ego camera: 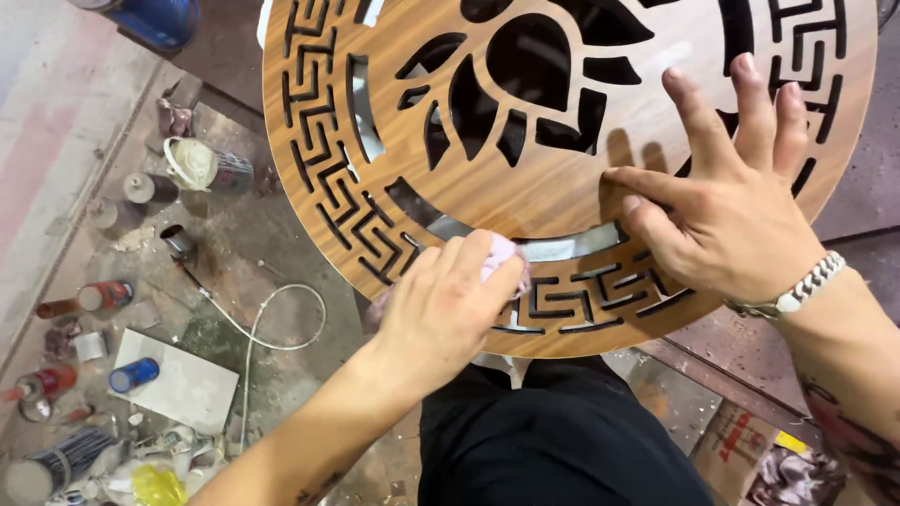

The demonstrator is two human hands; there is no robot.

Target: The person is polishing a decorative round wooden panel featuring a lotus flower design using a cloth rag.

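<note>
A round wood-grain panel (pixel 553 178) with cut-out leaf shapes and a key-pattern border fills the upper middle of the head view. My left hand (pixel 441 309) is closed on a pink cloth (pixel 502 255) and presses it onto the panel's near rim. My right hand (pixel 731 201) lies flat on the panel to the right, fingers spread, a silver bracelet (pixel 797 292) on its wrist. My dark trousers (pixel 553 440) show below the panel.
On the dirty floor at left lie several spray cans (pixel 105 296), a tin with a rag on top (pixel 202 167), a white hose (pixel 272 319), a pale tile (pixel 178 389) with a blue cap (pixel 133 375). A cardboard box (pixel 741 445) sits at lower right.
</note>
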